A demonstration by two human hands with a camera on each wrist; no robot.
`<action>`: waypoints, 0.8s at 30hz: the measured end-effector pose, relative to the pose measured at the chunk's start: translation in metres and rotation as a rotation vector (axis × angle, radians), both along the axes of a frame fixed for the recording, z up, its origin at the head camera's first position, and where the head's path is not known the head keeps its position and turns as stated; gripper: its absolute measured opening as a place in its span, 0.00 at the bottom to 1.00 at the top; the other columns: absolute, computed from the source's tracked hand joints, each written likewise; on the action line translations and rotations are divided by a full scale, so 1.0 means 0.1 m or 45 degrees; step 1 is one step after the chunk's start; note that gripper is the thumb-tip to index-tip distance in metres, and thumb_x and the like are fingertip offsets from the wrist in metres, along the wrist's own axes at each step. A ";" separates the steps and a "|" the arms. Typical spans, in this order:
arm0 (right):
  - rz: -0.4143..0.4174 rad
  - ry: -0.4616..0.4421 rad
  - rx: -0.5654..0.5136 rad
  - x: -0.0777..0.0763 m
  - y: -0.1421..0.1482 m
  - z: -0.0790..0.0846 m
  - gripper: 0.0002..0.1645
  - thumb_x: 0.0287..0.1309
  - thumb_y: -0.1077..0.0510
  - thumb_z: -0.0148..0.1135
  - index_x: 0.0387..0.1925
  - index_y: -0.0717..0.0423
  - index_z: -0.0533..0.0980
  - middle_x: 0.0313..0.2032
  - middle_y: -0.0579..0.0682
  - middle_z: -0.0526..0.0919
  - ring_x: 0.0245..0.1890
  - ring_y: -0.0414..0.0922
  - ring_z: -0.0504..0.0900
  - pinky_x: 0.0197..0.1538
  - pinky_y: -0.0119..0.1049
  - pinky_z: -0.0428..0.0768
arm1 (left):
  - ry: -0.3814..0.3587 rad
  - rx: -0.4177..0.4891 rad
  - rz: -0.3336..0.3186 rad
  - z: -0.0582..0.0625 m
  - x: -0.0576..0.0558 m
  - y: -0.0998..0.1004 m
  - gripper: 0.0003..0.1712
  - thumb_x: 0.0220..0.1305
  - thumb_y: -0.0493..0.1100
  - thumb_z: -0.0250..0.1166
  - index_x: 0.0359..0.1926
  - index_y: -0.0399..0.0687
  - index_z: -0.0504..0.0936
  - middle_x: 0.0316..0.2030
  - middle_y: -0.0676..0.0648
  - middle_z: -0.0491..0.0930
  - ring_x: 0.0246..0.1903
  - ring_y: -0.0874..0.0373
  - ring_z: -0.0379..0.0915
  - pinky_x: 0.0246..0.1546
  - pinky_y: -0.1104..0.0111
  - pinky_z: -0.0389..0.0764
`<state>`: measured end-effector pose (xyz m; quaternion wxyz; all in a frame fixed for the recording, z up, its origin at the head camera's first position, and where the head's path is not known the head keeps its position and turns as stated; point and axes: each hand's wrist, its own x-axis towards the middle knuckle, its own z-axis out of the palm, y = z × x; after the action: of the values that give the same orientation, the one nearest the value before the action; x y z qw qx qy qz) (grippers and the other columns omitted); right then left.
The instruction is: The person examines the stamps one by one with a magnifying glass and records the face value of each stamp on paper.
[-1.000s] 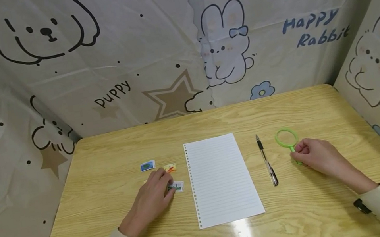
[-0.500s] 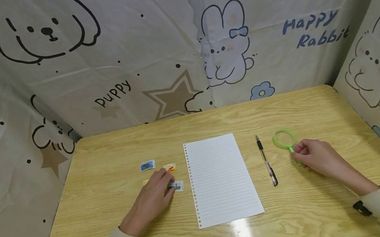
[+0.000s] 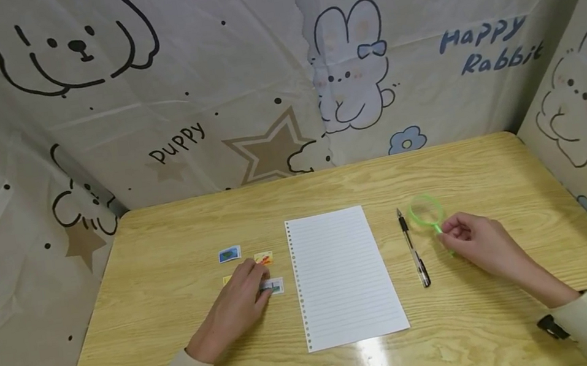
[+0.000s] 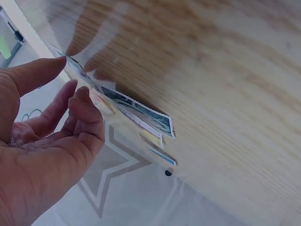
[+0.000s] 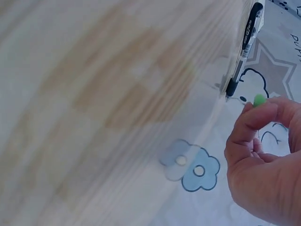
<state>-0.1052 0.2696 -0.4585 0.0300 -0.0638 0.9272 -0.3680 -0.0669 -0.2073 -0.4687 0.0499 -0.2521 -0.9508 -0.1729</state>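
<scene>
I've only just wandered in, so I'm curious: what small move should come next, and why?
Probably the right hand should carry the green magnifying glass left over the pen and paper toward the stamps: that hand holds it, while the stamps lie across the paper, by the left hand.

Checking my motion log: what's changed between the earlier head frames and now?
The right hand has moved the green magnifying glass left, its ring now closer to the pen. Nothing newly grasped or let go: the handle was already held. Unchanged: left hand at the stamps, lined paper and pen in place.
</scene>
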 end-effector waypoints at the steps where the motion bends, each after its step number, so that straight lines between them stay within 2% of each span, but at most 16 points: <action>1: 0.005 0.024 -0.003 0.00 -0.02 0.01 0.12 0.73 0.56 0.71 0.45 0.62 0.83 0.34 0.48 0.85 0.32 0.40 0.80 0.33 0.31 0.77 | -0.007 0.010 -0.002 0.00 0.00 0.00 0.13 0.66 0.32 0.79 0.43 0.37 0.81 0.38 0.47 0.73 0.37 0.56 0.69 0.38 0.63 0.79; 6: 0.052 0.135 -0.030 0.02 -0.13 0.03 0.08 0.71 0.60 0.72 0.43 0.62 0.83 0.33 0.46 0.84 0.32 0.38 0.80 0.35 0.29 0.78 | -0.050 0.049 0.007 -0.01 -0.01 0.00 0.10 0.66 0.31 0.78 0.40 0.37 0.82 0.37 0.48 0.76 0.37 0.57 0.72 0.40 0.63 0.81; 9: 0.082 0.163 -0.051 0.03 -0.20 0.05 0.07 0.69 0.62 0.72 0.43 0.63 0.83 0.32 0.46 0.84 0.31 0.38 0.80 0.34 0.28 0.78 | -0.078 0.069 0.024 0.00 -0.02 0.00 0.09 0.67 0.31 0.77 0.40 0.37 0.83 0.37 0.48 0.76 0.37 0.56 0.72 0.40 0.62 0.81; 24: 0.191 0.127 -0.184 0.01 -0.55 0.18 0.06 0.69 0.65 0.73 0.43 0.61 0.83 0.32 0.45 0.83 0.31 0.39 0.80 0.32 0.31 0.79 | -0.254 0.136 0.127 0.07 -0.03 0.04 0.08 0.68 0.30 0.76 0.40 0.37 0.83 0.38 0.47 0.76 0.36 0.57 0.70 0.38 0.62 0.79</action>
<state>-0.1040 0.2142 -0.4409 0.0064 -0.1533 0.8911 -0.4270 -0.0703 -0.2035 -0.4619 -0.0231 -0.1828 -0.9519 -0.2447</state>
